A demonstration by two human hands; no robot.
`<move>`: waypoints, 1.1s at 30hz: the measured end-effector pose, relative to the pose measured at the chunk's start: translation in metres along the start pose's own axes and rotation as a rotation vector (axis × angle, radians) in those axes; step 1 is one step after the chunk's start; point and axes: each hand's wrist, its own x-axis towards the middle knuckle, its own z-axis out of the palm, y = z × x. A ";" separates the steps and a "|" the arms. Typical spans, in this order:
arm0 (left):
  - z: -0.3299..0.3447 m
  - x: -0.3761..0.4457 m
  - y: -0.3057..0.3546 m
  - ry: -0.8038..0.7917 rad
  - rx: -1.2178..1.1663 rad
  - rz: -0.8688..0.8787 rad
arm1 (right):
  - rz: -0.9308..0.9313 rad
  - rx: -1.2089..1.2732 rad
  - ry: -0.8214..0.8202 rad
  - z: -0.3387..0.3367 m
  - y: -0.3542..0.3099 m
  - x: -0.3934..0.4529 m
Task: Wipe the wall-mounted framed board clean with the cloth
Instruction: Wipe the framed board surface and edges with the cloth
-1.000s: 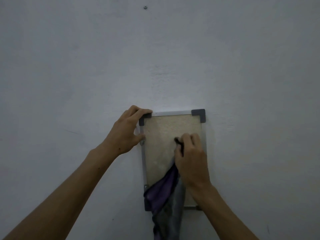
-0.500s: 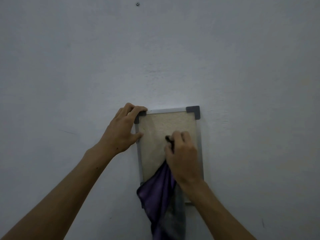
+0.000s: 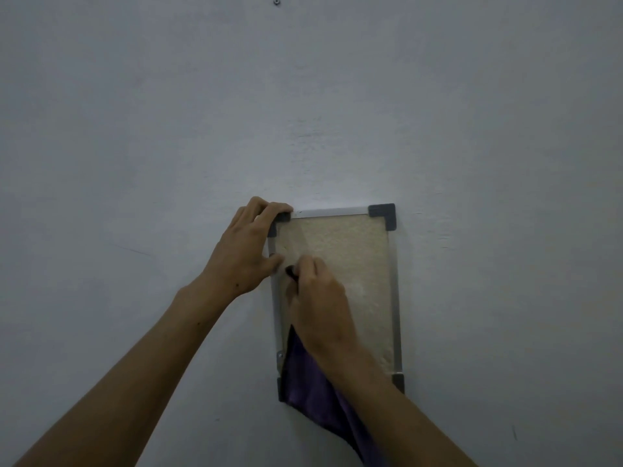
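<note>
On the grey wall (image 3: 135, 129), left hand (image 3: 246, 251) curls over the framed board's (image 3: 357, 264) top-left corner, fingers closed around the frame. Right hand (image 3: 320, 305) presses the bunched purple cloth (image 3: 310, 396) against the board's left half; cloth tail hangs below the bottom edge.

Both bare forearms reach up from the lower edge. The left hand (image 3: 247, 251) is curled, its fingers (image 3: 269, 210) hooked over a corner and the thumb pressed below. The right hand (image 3: 320, 298) lies palm-down, closed on a cloth (image 3: 310, 389).
</note>
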 end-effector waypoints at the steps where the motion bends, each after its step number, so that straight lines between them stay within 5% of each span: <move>1: -0.001 0.000 -0.001 -0.002 -0.003 0.003 | -0.024 -0.009 -0.011 0.000 0.001 0.000; 12: -0.001 0.001 -0.002 -0.005 -0.068 0.001 | 0.231 0.039 0.246 -0.055 0.064 -0.003; 22: 0.001 0.001 -0.004 0.002 -0.071 -0.002 | -0.043 -0.040 -0.082 0.002 -0.007 -0.005; 33: -0.003 0.002 -0.007 -0.037 -0.101 -0.015 | 0.096 0.012 0.023 -0.051 0.050 0.003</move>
